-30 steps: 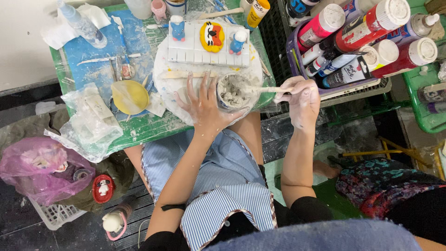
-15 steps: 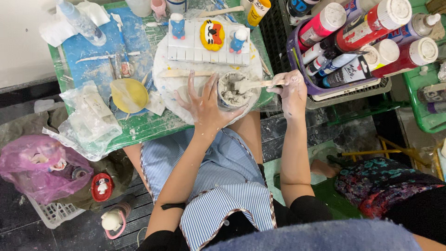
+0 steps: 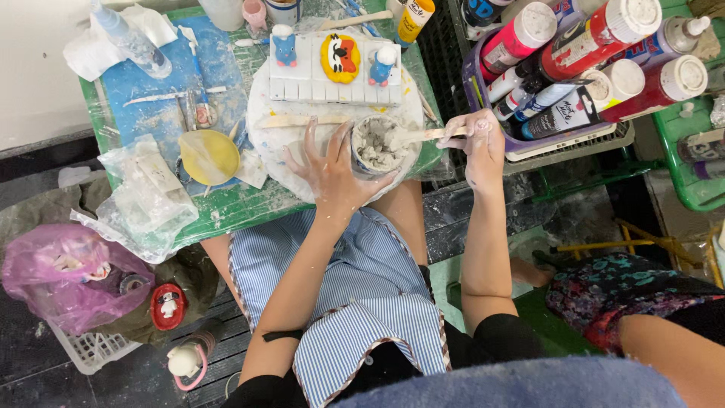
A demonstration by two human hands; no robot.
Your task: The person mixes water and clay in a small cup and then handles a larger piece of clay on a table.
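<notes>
Fingers (image 3: 313, 143) of your left hand (image 3: 332, 170) are spread and curled round the left side of the grey cup (image 3: 375, 143), steadying it on the round white board (image 3: 264, 128) at the near edge of the bench (image 3: 226, 208). Keep that brace firm and the cup flat. Wooden stick (image 3: 423, 134): long axis runs left-right, nearly level, tip buried in the grey paste, handle end pointing right. Right hand (image 3: 476, 143) is closed on that handle. Stir slowly, scraping the wall, so no paste slops over.
</notes>
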